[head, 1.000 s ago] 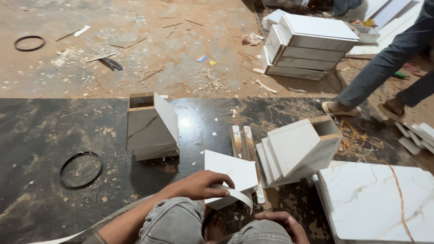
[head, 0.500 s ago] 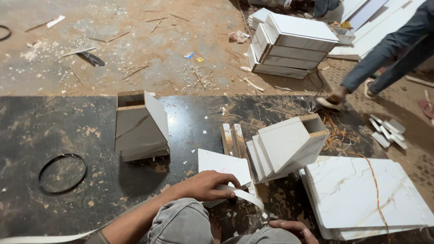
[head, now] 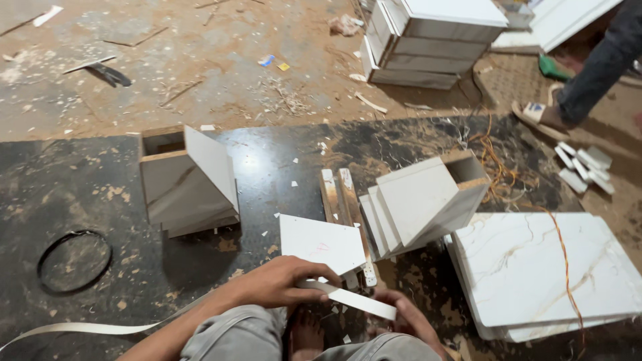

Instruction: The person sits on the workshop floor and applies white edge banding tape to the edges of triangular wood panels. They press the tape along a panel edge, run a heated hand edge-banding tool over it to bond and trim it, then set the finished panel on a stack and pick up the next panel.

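Observation:
My left hand (head: 277,284) comes in from the lower left and pinches a long thin white edge strip (head: 351,299). The strip trails off to the left across the black floor sheet (head: 60,194) and ends on the right at my right hand (head: 409,322). That hand sits low between my grey-trousered knees, fingers at the strip's end and partly hidden. A white square panel (head: 321,242) lies flat just beyond my left hand, touching the strip.
An open wooden box with a leaning white panel (head: 187,180) stands left. A box of leaning white panels (head: 421,200) and two wood slats (head: 340,194) stand centre. Marble-pattern boards (head: 542,267), a black ring (head: 73,261), stacked white boxes (head: 435,40), another person's sandalled foot (head: 535,115).
My left hand slid along the strip and pulled it off the white panel. My right hand rose to the strip's end. The other person's legs stepped away to the right.

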